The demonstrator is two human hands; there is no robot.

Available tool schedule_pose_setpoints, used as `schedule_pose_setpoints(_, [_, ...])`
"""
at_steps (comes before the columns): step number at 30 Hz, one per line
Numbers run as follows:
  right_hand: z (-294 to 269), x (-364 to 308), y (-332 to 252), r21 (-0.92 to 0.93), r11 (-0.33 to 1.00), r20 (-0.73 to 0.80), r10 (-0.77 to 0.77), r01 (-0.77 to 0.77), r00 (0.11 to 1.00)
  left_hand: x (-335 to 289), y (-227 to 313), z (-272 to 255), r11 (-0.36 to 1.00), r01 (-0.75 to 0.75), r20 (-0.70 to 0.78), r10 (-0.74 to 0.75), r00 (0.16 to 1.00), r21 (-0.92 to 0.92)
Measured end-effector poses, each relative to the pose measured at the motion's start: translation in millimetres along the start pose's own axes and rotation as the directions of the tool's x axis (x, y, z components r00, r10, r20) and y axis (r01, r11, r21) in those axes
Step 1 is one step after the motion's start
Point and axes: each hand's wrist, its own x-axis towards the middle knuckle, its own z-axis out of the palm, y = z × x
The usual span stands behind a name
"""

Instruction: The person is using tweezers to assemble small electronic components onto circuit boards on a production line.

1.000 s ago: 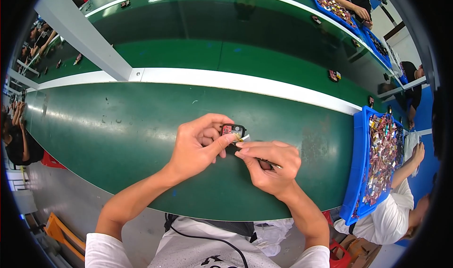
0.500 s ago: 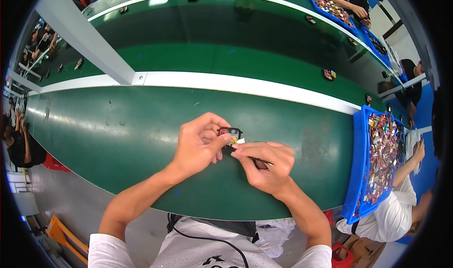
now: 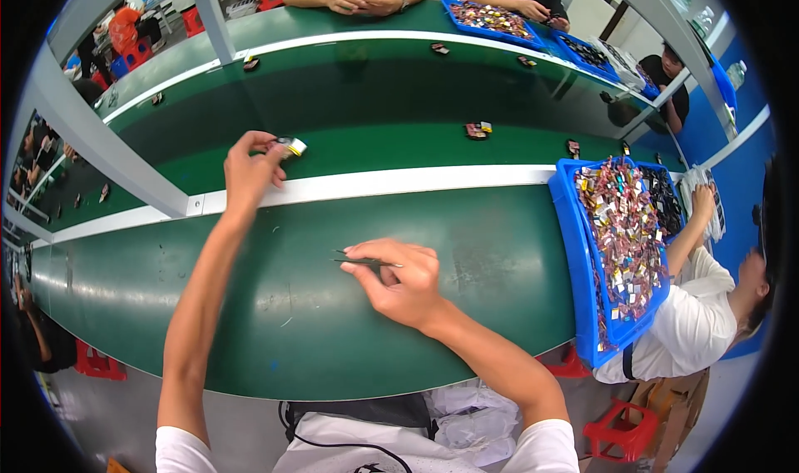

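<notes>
My left hand reaches out over the green belt, just past the white rail. Its fingers pinch a small black device housing with a white and yellow part on it; most of the housing is hidden by the fingers. Above the near green tabletop, my right hand holds dark tweezers. Their two points face left, slightly apart, with nothing between them.
A blue tray heaped with small wired parts stands at the right, beside a person in white. Similar assemblies lie along the belt. A grey post rises from the white rail at the left. Several people sit across the line.
My left hand has carried the device forward and left, from the near tabletop to over the belt. My right hand, still gripping the tweezers, has parted from it. The view has shifted.
</notes>
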Motion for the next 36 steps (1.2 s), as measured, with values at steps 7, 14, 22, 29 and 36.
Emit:
schedule_pose_setpoints(7, [1, -1, -2, 0.001, 1.000, 0.009, -0.011, 0.011, 1.000, 54, -28, -7, 0.496, -0.106, -0.122, 0.407, 0.905, 0.862])
schedule_pose_setpoints(14, [4, -3, 0, 0.001, 1.000, 0.073, -0.016, 0.016, 0.997, 74, 35, 122, 0.861, -0.370, 0.355, 0.244, 0.902, 0.349])
schedule_pose_setpoints(22, [5, -5, 1, 0.040, 0.999, 0.041, 0.009, -0.010, 0.999, 54, 83, 242, 0.985, -0.062, 0.663, -0.061, 0.746, 0.161])
schedule_pose_setpoints(29, [3, -5, 3, 0.060, 0.997, 0.062, 0.037, -0.041, 0.997, 47, 83, 250, 0.952, -0.104, 0.565, -0.081, 0.821, 0.287])
schedule_pose_setpoints(36, [7, -5, 3, 0.079, 0.997, 0.036, 0.002, -0.005, 0.999, 16, 77, 174, 0.974, 0.142, 0.588, -0.011, 0.809, -0.177])
